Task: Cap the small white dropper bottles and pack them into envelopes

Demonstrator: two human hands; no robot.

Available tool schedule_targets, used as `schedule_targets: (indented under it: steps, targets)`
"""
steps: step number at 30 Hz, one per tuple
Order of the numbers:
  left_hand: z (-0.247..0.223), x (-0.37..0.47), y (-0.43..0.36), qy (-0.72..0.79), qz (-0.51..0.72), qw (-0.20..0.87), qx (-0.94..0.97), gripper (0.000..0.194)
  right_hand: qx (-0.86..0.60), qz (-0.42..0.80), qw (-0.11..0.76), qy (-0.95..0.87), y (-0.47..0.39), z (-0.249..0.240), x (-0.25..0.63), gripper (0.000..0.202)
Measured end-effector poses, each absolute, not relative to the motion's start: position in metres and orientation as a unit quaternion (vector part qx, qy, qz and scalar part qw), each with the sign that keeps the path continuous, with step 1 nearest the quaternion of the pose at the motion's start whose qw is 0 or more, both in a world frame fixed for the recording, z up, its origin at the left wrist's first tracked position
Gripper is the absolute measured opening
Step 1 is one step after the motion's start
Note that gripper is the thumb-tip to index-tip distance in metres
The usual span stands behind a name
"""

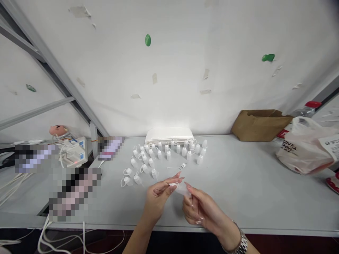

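Between my two hands, near the front edge of the desk, is a small translucent white squeeze bottle (182, 189). My left hand (158, 194) pinches its left, cap end between thumb and fingers. The bottle's other end is gripped by my right hand (200, 208), thumb on top and fingers curled under. My fingers hide part of the bottle. Just beyond them a loose white cap with a looped strap (182, 166) lies on the desk. Several similar bottles (168, 155) with looped cap straps stand in loose rows behind and to the left.
A stack of white sheets (169, 134) lies against the wall. On the right are a brown paper bag (261, 127), a plastic bag (304, 148) and a red-capped bottle (308, 110). To the left sit a white power strip (76, 153), cables (62, 233) and blurred-out devices (109, 148).
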State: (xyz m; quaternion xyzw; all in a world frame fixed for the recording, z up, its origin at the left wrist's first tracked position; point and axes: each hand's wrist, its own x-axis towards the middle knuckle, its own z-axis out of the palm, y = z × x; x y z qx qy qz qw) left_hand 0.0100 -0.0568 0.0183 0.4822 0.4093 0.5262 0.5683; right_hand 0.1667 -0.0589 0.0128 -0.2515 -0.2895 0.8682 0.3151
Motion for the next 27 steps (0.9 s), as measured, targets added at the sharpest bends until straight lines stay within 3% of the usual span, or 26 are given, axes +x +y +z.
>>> schedule_targets:
  steps: [3,8,18,21,27]
  targets:
    - [0.023,0.010,-0.057,0.452,0.500,0.582,0.455,0.028,-0.353,0.746,0.392,-0.406,-0.061,0.018,0.168,0.044]
    - [0.032,0.008,-0.060,0.546,0.481,0.515,0.454,0.067,-0.468,0.518,0.484,-0.528,-0.063,0.019,0.178,0.034]
    - [0.052,0.015,-0.074,0.598,0.535,0.302,0.515,0.025,-0.508,0.369,0.447,-0.638,-0.068,0.014,0.180,0.028]
    - [0.049,0.013,-0.070,0.599,0.508,0.338,0.518,0.004,-0.504,0.337,0.446,-0.659,-0.069,0.016,0.179,0.027]
    - [0.042,0.006,-0.060,0.574,0.495,0.468,0.454,0.009,-0.493,0.335,0.443,-0.670,-0.070,0.021,0.182,0.024]
